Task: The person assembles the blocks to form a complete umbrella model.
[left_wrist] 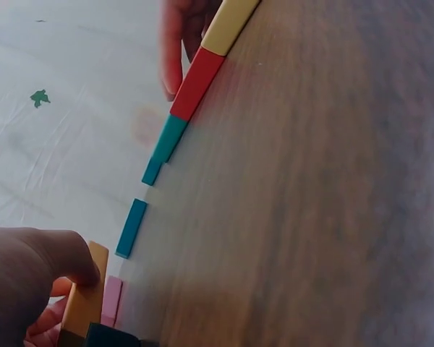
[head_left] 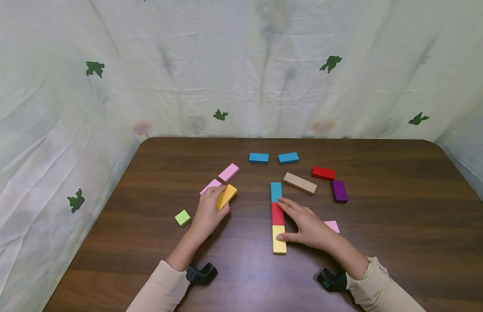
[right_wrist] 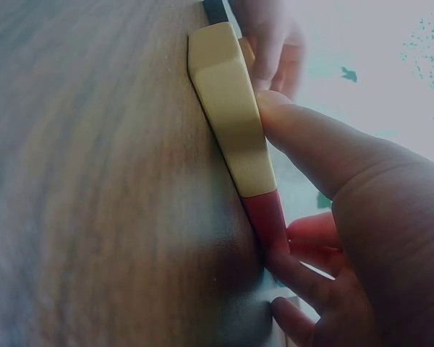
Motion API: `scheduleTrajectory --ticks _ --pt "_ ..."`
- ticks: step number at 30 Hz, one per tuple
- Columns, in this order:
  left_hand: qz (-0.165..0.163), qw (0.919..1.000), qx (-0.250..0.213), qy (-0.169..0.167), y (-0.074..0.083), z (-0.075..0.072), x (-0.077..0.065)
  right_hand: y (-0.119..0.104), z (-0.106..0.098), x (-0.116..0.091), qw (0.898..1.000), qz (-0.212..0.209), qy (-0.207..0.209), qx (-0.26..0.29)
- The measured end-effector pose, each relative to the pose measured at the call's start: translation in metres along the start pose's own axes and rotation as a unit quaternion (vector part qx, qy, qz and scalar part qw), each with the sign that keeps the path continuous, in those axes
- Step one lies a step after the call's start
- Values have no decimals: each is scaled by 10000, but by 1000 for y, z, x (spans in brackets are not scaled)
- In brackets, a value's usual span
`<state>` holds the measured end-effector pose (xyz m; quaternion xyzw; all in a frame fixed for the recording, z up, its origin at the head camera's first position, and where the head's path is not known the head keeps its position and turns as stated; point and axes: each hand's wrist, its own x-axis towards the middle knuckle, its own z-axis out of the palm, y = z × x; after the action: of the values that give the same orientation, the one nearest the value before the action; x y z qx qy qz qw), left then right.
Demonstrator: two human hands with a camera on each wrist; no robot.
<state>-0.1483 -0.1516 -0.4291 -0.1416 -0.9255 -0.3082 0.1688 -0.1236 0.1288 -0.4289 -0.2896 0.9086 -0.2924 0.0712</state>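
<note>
Reader: Where is the held piece, relative to the three-block row?

Author: The orange-yellow rectangular block, apparently painted wood (head_left: 227, 197), is left of the straight light-blue, red and pale-yellow row of blocks (head_left: 277, 214), well apart from it. The left grip, a bare hand (head_left: 209, 213), is clamped on this block between thumb and fingers; the block is tilted, and whether it touches the dark wood-grain table (head_left: 401, 242) cannot be told.

Reader: And the right grip (head_left: 309, 226)?

Author: Thumb and fingers are spread apart, the thumb touching the row's pale-yellow end and fingertips touching farther along.

Reader: How should the held block handle?

Author: Probably light, stiff and hardly fragile, its smooth faces slightly slippery. The opposed long sides, near mid-length, offer the surest hold. The row's blocks, seemingly unattached, could be nudged askew.

Reader: What surrounds the row?

Author: Left, two pink blocks (head_left: 228, 172) and a lime-green block (head_left: 183, 218); the nearer pink one, partly hidden by the left fingers, crowds that grip. Beyond, two blue blocks (head_left: 258, 158). Right, a beige plank-shaped block (head_left: 299, 183), a red rectangular block (head_left: 323, 173), a purple block (head_left: 339, 191) and another pink block (head_left: 332, 225), partly covered by the right hand.
</note>
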Motion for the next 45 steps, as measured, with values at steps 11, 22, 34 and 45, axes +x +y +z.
scheduleTrajectory --ticks 11,22,34,45 --pt "602 9980 9 -180 12 6 14 0 1 0 10000 -19 -23 -39" --pt "1245 9882 183 -874 18 15 44 1 0 1 10000 -23 -23 -31" --pt "1202 9811 164 -1506 18 34 70 -1 -1 2 9998 155 -109 -15" --pt "1071 9781 279 -1761 18 49 77 -1 -2 1 9999 109 -90 -17"
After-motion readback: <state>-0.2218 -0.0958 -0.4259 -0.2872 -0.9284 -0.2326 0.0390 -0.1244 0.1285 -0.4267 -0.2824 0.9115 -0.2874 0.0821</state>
